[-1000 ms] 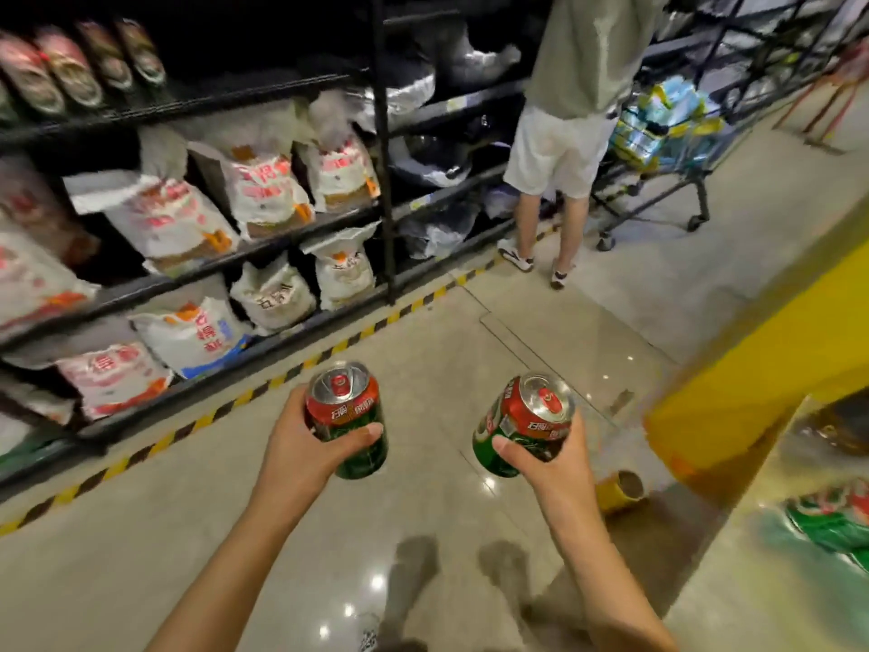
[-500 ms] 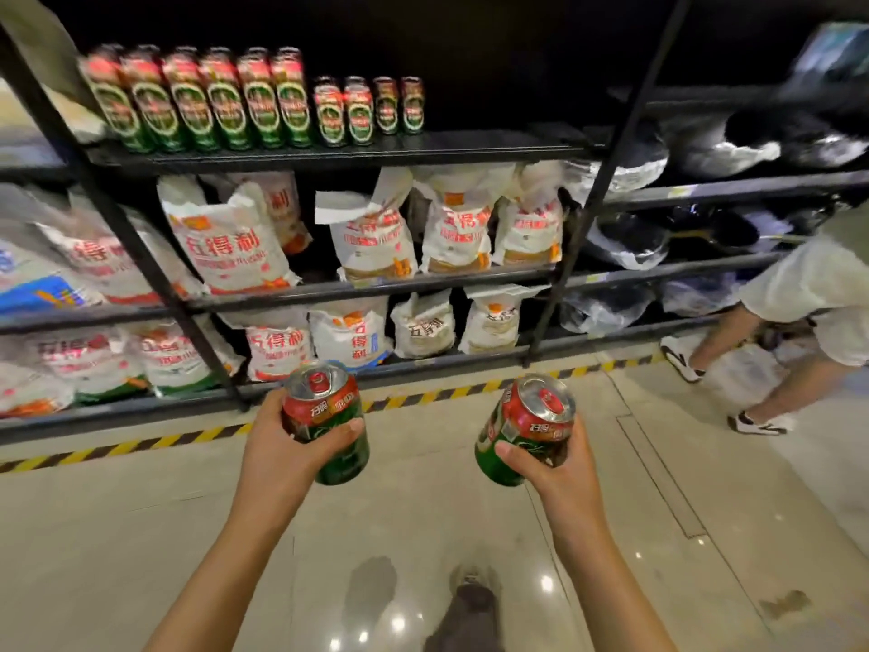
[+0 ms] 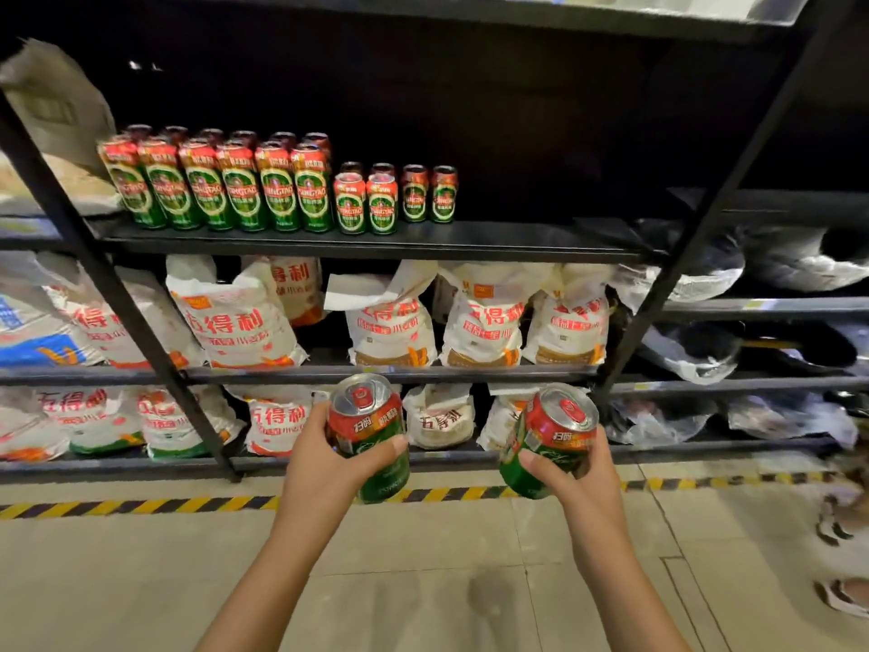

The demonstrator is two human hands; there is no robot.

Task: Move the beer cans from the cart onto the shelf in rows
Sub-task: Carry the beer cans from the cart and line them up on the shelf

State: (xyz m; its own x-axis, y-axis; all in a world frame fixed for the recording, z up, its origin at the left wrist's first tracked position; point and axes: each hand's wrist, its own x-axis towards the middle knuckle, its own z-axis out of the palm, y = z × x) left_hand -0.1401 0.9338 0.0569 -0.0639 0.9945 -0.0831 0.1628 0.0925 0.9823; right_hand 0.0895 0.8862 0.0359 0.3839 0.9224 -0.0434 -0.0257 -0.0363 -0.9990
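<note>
My left hand [image 3: 324, 468] grips a short red and green beer can [image 3: 369, 430], held upright in front of the lower shelves. My right hand [image 3: 576, 482] grips a second short can [image 3: 548, 437], tilted a little to the left. On the black shelf board [image 3: 517, 240] above stand tall cans [image 3: 244, 185] in rows at the left, with several short cans [image 3: 383, 200] right beside them. The right half of that board is bare. The cart is out of view.
White flour bags [image 3: 390, 322] fill the two shelves below the cans. A black slanted upright [image 3: 705, 195] bounds the bay at right, another upright [image 3: 117, 294] at left. Yellow-black tape [image 3: 141, 504] marks the floor. A person's shoes [image 3: 841, 595] show at the right edge.
My view has swung left from the aisle to face the shelf squarely and come nearer. Both hands still hold their cans, now raised closer to the shelves.
</note>
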